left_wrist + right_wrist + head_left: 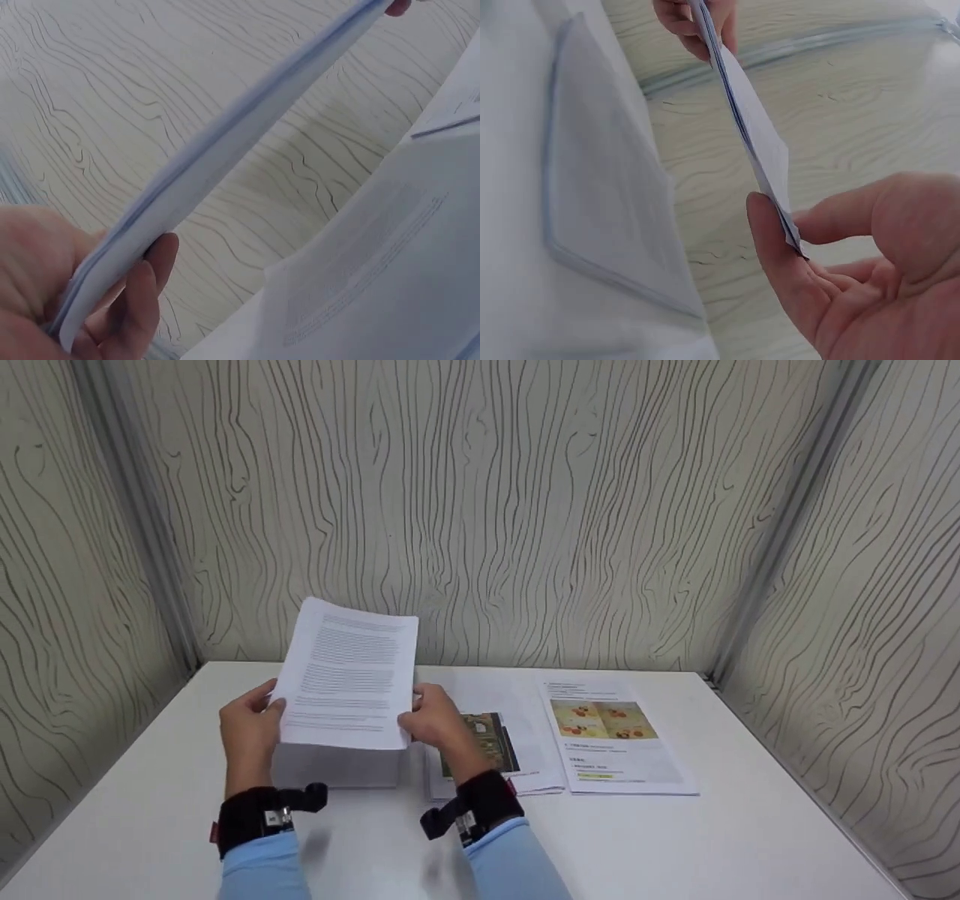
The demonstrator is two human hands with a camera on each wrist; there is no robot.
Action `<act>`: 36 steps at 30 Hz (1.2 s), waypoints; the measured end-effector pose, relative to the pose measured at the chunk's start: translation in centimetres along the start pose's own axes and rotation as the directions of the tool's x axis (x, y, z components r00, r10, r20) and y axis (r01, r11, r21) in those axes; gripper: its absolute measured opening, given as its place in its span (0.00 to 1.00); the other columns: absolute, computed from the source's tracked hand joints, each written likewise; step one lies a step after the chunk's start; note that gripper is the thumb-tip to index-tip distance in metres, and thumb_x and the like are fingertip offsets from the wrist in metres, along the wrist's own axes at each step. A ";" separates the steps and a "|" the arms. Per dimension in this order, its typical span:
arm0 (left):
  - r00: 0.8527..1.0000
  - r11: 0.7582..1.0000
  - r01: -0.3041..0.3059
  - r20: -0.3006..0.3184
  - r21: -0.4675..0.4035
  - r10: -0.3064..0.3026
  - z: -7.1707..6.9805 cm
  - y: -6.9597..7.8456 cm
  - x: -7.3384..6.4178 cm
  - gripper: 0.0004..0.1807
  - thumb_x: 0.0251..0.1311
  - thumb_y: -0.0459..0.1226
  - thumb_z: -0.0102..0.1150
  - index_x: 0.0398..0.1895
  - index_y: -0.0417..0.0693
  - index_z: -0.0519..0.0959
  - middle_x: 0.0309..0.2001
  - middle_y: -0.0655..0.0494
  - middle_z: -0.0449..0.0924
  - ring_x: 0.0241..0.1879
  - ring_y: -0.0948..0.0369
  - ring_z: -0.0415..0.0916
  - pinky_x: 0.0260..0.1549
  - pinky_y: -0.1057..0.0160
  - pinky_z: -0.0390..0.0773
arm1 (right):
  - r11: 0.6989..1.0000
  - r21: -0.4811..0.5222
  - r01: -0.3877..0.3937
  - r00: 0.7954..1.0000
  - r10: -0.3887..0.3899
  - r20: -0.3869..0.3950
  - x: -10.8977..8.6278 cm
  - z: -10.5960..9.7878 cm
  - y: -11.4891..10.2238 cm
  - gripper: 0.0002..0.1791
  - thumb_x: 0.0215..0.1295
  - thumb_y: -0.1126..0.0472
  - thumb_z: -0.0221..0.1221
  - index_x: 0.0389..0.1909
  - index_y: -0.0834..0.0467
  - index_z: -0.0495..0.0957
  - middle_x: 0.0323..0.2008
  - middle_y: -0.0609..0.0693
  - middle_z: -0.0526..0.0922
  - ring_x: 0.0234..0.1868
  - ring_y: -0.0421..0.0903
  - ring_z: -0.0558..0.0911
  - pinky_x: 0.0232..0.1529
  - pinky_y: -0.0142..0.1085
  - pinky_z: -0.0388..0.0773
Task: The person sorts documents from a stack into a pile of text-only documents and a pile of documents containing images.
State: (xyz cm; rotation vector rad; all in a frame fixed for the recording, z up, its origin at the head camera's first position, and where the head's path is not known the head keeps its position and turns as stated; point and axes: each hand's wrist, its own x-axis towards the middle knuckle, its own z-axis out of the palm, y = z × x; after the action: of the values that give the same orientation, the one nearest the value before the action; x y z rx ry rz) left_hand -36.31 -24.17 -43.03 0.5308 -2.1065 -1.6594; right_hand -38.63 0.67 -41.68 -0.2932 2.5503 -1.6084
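A stack of printed paper sheets [349,675] is held up above the table, its text side facing the head camera. My left hand [251,727] grips its left edge, thumb in front and fingers behind. At the opposite edge my right hand [439,724] pinches the sheets between thumb and fingers. Both wrist views show the stack edge-on, and the left wrist view shows the sheets [217,161] slightly parted in layers. Below the raised stack, another pile of paper [337,769] lies on the table, partly hidden by it.
To the right of that pile lie papers with a dark green picture [491,742], partly covered by my right forearm. Farther right is a printed stack with a yellowish photo [604,720]. The white table [637,847] meets wood-patterned walls [480,510] at the back and sides.
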 end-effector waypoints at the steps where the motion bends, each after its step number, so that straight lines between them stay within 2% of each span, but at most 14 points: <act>1: 1.000 1.000 0.000 0.004 0.013 0.000 -0.4 -0.3 0.1 0.23 0.68 0.29 0.53 0.66 0.45 0.74 0.59 0.40 0.75 0.52 0.53 0.74 0.38 0.66 0.73 | 1.000 -0.003 -0.005 1.000 0.005 -0.004 0.0 0.6 0.1 0.29 0.59 0.71 0.58 0.65 0.67 0.69 0.37 0.54 0.83 0.35 0.46 0.84 0.31 0.37 0.81; 6: 0.999 0.998 -0.001 0.033 0.061 -0.001 -1.3 -1.6 0.3 0.23 0.68 0.29 0.53 0.66 0.41 0.74 0.58 0.37 0.75 0.50 0.50 0.75 0.39 0.62 0.72 | 0.999 -0.044 -0.007 1.000 0.006 -0.014 0.0 2.2 0.6 0.29 0.59 0.71 0.62 0.63 0.72 0.69 0.31 0.54 0.82 0.29 0.48 0.85 0.29 0.39 0.82; 10: 0.997 0.996 0.023 0.071 0.091 -0.030 -1.2 -2.3 0.0 0.23 0.68 0.29 0.52 0.66 0.38 0.73 0.57 0.35 0.75 0.49 0.48 0.75 0.42 0.57 0.70 | 0.997 -0.074 -0.012 1.000 0.013 0.014 0.1 2.5 1.2 0.27 0.59 0.72 0.63 0.61 0.72 0.71 0.28 0.53 0.82 0.25 0.48 0.85 0.28 0.39 0.83; 13: 0.994 0.992 0.029 0.104 0.124 -0.042 -1.2 -2.7 -0.1 0.23 0.67 0.28 0.53 0.66 0.36 0.72 0.57 0.33 0.75 0.49 0.46 0.76 0.44 0.54 0.69 | 0.996 -0.084 -0.037 0.999 0.039 0.026 0.2 2.6 1.7 0.27 0.59 0.72 0.64 0.60 0.72 0.71 0.29 0.54 0.82 0.24 0.49 0.85 0.29 0.40 0.83; 18: 0.993 0.985 0.019 0.109 0.169 -0.038 -1.1 -3.2 0.0 0.23 0.63 0.27 0.53 0.63 0.33 0.73 0.56 0.31 0.76 0.49 0.44 0.76 0.47 0.51 0.69 | 0.994 -0.093 -0.057 0.998 0.060 0.030 0.2 3.0 2.5 0.30 0.59 0.71 0.66 0.62 0.73 0.68 0.31 0.54 0.82 0.24 0.49 0.85 0.29 0.39 0.83; 21: 0.990 0.985 0.052 0.118 0.162 -0.072 -0.9 -3.4 0.1 0.24 0.63 0.27 0.53 0.64 0.33 0.72 0.58 0.31 0.74 0.51 0.43 0.75 0.50 0.49 0.69 | 0.994 -0.101 -0.039 0.998 0.042 0.035 0.3 3.2 2.9 0.29 0.59 0.72 0.65 0.61 0.73 0.69 0.30 0.54 0.81 0.24 0.48 0.85 0.28 0.39 0.82; 25: 0.984 0.983 0.082 0.142 0.164 -0.106 -0.6 -3.6 0.0 0.26 0.62 0.27 0.51 0.65 0.32 0.70 0.61 0.29 0.71 0.57 0.40 0.71 0.55 0.47 0.69 | 0.988 -0.156 -0.010 1.000 0.013 0.016 0.5 3.5 3.3 0.23 0.59 0.72 0.64 0.55 0.73 0.73 0.27 0.53 0.80 0.24 0.49 0.84 0.25 0.37 0.81; 32: 0.992 0.974 0.028 0.114 0.226 -0.055 -0.3 -4.0 -0.1 0.26 0.58 0.26 0.47 0.62 0.28 0.72 0.59 0.29 0.73 0.60 0.36 0.68 0.59 0.43 0.66 | 0.955 -0.296 0.011 1.000 -0.005 0.023 0.2 3.5 3.7 0.10 0.57 0.72 0.64 0.40 0.69 0.77 0.22 0.52 0.76 0.19 0.45 0.78 0.21 0.36 0.75; 36: 0.991 0.973 0.044 0.114 0.224 -0.072 -0.1 -4.0 0.0 0.27 0.59 0.27 0.46 0.63 0.27 0.71 0.61 0.28 0.70 0.63 0.36 0.65 0.62 0.43 0.64 | 0.934 -0.357 0.019 0.999 -0.008 0.034 0.1 3.5 3.7 0.08 0.57 0.70 0.64 0.35 0.66 0.75 0.21 0.52 0.75 0.19 0.45 0.75 0.21 0.36 0.72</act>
State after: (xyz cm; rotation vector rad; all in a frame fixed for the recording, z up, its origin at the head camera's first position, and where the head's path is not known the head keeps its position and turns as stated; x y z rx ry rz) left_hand -36.02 -25.15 -46.94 0.5767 -2.4046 -1.5311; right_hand -38.38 -0.85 -46.48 -0.3643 2.8104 -1.1200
